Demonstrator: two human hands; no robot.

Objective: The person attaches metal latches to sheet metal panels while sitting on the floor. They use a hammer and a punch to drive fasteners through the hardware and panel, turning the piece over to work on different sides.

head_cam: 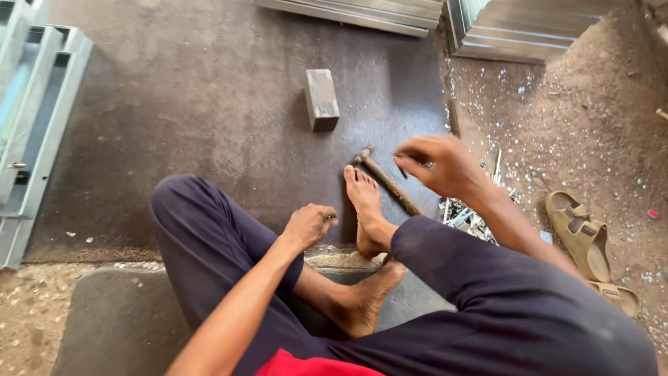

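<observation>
A rusty metal block (321, 99) lies on the dark mat (209, 104). Shiny metal frames (31, 132) rest at the left, more sheet metal (518, 28) at top. Tan sandals (581, 237) sit on the sandy ground (591, 125).

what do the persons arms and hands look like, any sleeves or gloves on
Both arms are bare down to the wrists, with no sleeve showing on either forearm. The left hand and the right hand are bare too: no gloves, and no watch, ring or band that I can make out. The right hand is a little blurred. Dark navy trousers and a patch of red cloth show below.
</observation>
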